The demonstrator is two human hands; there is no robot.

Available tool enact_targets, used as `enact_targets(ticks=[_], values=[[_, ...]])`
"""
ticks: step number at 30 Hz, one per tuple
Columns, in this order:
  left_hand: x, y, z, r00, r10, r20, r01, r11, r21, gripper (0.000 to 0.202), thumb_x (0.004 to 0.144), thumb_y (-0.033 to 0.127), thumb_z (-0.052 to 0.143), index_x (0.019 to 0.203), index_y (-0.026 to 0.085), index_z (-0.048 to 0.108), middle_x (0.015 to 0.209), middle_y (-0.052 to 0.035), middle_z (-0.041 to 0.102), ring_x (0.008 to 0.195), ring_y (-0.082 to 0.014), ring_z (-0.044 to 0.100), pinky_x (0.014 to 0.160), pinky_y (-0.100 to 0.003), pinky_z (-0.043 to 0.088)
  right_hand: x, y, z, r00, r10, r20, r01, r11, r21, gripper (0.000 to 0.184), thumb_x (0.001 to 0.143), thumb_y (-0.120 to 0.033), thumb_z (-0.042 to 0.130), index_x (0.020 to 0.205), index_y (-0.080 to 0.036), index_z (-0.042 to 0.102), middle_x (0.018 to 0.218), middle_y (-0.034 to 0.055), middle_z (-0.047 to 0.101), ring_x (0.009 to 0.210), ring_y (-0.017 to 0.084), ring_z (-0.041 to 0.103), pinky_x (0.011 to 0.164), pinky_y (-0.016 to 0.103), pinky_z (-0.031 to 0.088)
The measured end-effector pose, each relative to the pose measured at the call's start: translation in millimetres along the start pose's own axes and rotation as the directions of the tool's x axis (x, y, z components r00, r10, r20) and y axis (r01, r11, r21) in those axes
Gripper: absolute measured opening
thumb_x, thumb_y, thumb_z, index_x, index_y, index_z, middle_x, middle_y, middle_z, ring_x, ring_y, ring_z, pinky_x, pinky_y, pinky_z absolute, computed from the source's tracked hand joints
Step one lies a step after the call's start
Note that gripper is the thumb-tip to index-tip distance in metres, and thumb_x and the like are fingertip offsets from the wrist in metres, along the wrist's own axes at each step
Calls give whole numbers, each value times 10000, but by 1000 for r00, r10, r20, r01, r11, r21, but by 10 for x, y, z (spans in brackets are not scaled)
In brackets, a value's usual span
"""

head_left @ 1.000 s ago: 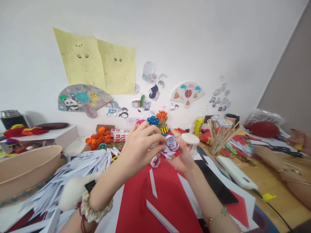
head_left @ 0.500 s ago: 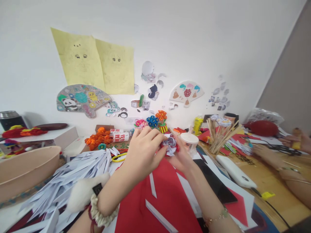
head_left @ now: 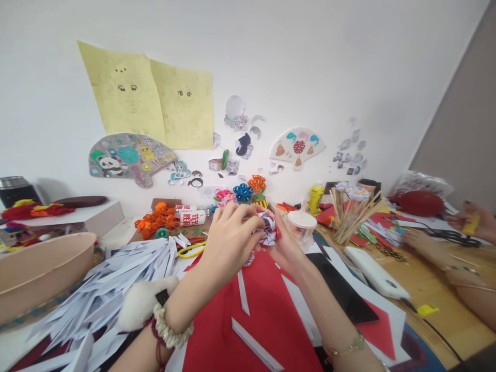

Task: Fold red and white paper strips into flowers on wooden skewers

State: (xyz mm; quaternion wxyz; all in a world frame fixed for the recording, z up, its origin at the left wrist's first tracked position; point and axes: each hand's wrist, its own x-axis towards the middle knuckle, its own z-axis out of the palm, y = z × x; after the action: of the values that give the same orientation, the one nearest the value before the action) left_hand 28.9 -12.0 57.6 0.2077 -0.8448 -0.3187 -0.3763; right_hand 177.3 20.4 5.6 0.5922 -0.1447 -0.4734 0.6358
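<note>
Both of my hands meet above a red paper sheet (head_left: 267,315) at the middle of the table. My left hand (head_left: 228,240) has its fingers curled over a small rolled paper flower (head_left: 268,231), white with red edges. My right hand (head_left: 287,245) cups the same flower from below and behind. A loose curl of the paper hangs under my left fingers. Two white paper strips (head_left: 243,292) lie on the red sheet below my wrists.
A heap of white paper strips (head_left: 116,279) and a beige bowl (head_left: 42,268) lie left. Glue tubes (head_left: 191,217), orange paper flowers (head_left: 155,219), a lidded clear cup (head_left: 300,227), wooden sticks (head_left: 352,214) and a white power bank (head_left: 374,271) surround. Another person's hands (head_left: 470,222) work far right.
My hands have drifted slightly up and away with the flower, my left fingers closing further round it. The other person's hand at the right has shifted a little.
</note>
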Motion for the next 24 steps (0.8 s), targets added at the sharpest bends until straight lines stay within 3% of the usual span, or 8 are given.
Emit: enact_targets(ticks=[4,8,11,14,16,24], values=[[-23,31,40,999,13,-52,-11,1000,27,140,929,187,543,820,193,631,882,-33,690,819,-200,522,705,-347,328,-8,-2,3,1000,-7,-28,5,999,-44,518,864,-642,515,1225,-278,586,899,12,698,602,143,605,529,262,488],[-35,-3,30,994,-34,-103,43,995,86,196,922,135,522,764,184,627,754,-33,665,737,-196,510,666,-340,312,-37,-71,-25,981,-191,-18,180,950,-256,627,789,-659,607,1308,-319,518,1120,43,666,929,192,634,786,308,516],[-30,-56,-8,992,-34,-126,51,989,137,192,920,137,522,771,186,632,714,-33,655,726,-201,515,660,-341,312,-52,-141,-48,937,-329,115,338,772,-538,667,682,-498,802,1283,-337,561,1288,47,583,1105,230,572,951,354,454],[-28,-95,-33,993,-14,-115,35,983,181,178,914,131,522,785,189,631,729,-37,665,740,-208,531,670,-350,317,-63,-185,-39,902,-396,174,385,550,-741,512,737,-359,787,1223,-320,633,1288,60,579,1165,260,535,988,390,427],[-33,-105,-31,995,-4,-95,23,980,196,169,908,116,521,796,186,626,752,-41,674,755,-209,546,678,-355,324,-70,-195,-25,879,-438,187,396,453,-799,481,763,-324,762,1228,-326,639,1268,63,586,1165,270,535,985,408,428],[-47,-120,44,999,14,-48,-4,979,202,185,925,123,500,775,178,594,741,-31,671,733,-193,549,684,-339,335,-68,-211,-75,839,-501,214,410,323,-853,300,781,-303,754,1078,-329,721,1117,65,632,1071,285,574,957,448,436]])
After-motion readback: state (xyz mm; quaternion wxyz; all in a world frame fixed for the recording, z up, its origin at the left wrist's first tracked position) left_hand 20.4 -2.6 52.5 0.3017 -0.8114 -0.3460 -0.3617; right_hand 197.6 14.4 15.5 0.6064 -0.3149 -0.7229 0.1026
